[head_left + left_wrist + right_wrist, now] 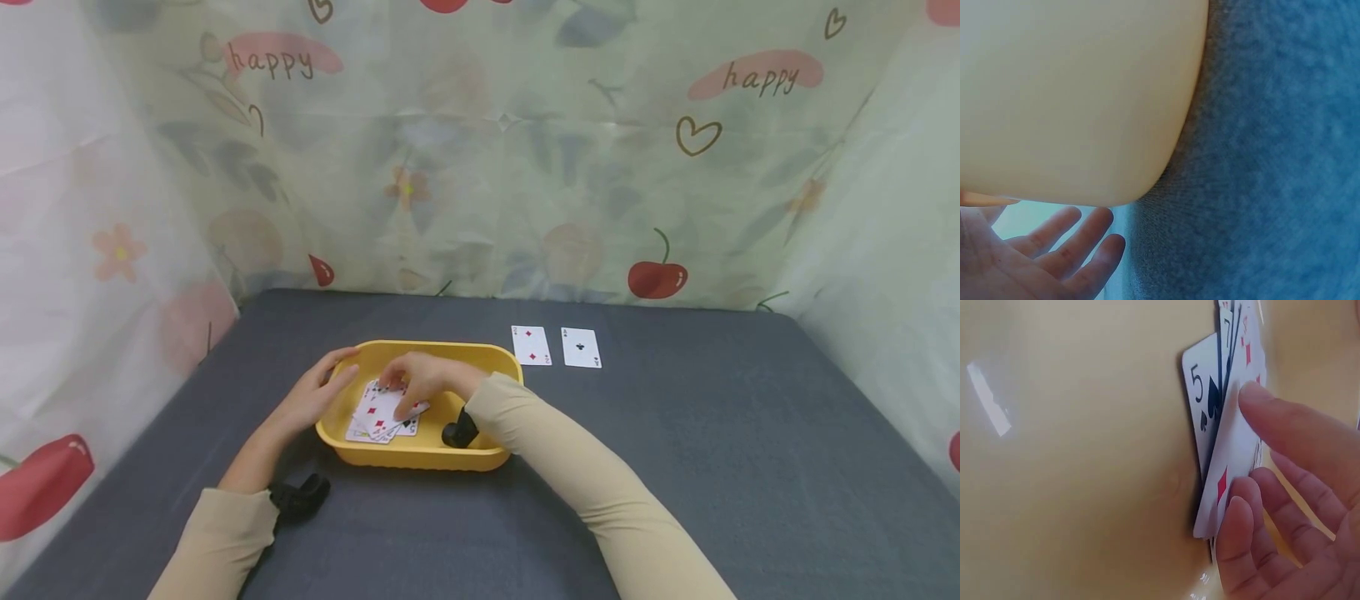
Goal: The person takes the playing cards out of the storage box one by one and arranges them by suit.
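Observation:
A yellow basin (420, 457) stands on the dark tabletop with a loose, overlapping pile of playing cards (369, 423) inside, on its left side. My right hand (427, 379) reaches into it, thumb and curled fingers gripping a diamond playing card (1221, 490) on top of the pile. Under that card a five of spades (1199, 394) sticks out, with part of a seven beside it. At the basin's left end, my left hand (318, 392) rests by the rim with its fingers extended. The left wrist view shows those fingers loosely spread against the basin's outer wall (1072, 106).
Two face-up cards lie beyond the basin to its right: a two of diamonds (531, 346) and a black club card (581, 347). Black wrist straps (300, 498) are on both arms. Patterned curtains (495, 167) enclose the dark table (697, 433) at the back and sides.

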{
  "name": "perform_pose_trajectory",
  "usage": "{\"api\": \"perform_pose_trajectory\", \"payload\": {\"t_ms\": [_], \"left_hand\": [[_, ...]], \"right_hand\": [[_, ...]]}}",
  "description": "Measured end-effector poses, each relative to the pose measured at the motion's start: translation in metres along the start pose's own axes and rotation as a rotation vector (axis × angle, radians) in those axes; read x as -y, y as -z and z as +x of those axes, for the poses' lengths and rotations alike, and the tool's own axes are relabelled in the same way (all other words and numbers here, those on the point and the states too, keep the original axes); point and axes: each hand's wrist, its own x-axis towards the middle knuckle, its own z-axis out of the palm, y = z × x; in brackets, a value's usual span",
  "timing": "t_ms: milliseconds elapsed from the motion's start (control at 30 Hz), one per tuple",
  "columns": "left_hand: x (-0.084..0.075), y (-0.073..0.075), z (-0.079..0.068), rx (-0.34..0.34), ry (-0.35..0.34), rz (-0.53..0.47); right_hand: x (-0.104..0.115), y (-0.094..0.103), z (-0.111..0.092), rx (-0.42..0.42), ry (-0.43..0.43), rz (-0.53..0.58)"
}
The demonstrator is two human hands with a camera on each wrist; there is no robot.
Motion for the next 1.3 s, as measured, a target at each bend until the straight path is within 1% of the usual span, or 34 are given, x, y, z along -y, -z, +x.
{"api": "perform_pose_trajectory", "payload": {"t_ms": [233,433,567,733,867,1033,1133,1300], "left_hand": [[0.002,-0.001,0.001,-0.001,0.004,-0.003],[0.003,-0.001,0.000,-0.006,-0.014,-0.012],[0.003,-0.001,0.000,-0.008,-0.022,-0.018],[0.003,-0.001,0.001,-0.006,-0.008,-0.018],[0.004,-0.002,0.001,-0.006,0.009,-0.014],[0.003,-0.001,0.000,-0.005,0.004,-0.013],[0.003,-0.001,0.001,-0.001,0.001,-0.015],[0.002,-0.001,0.001,0.001,0.006,-0.014]], "right_hand": [[0.002,-0.003,-0.001,0.028,0.013,-0.062],[0.002,-0.004,-0.003,0.017,0.004,-0.108],[0.001,-0.003,-0.004,0.009,-0.016,-0.083],[-0.001,0.001,-0.006,0.031,-0.001,-0.065],[-0.004,0.011,-0.010,0.083,0.013,-0.041],[-0.006,0.026,-0.020,0.112,0.016,0.045],[-0.004,0.036,-0.029,0.093,0.019,0.087],[-0.004,0.050,-0.043,-0.007,0.028,0.119]]}}
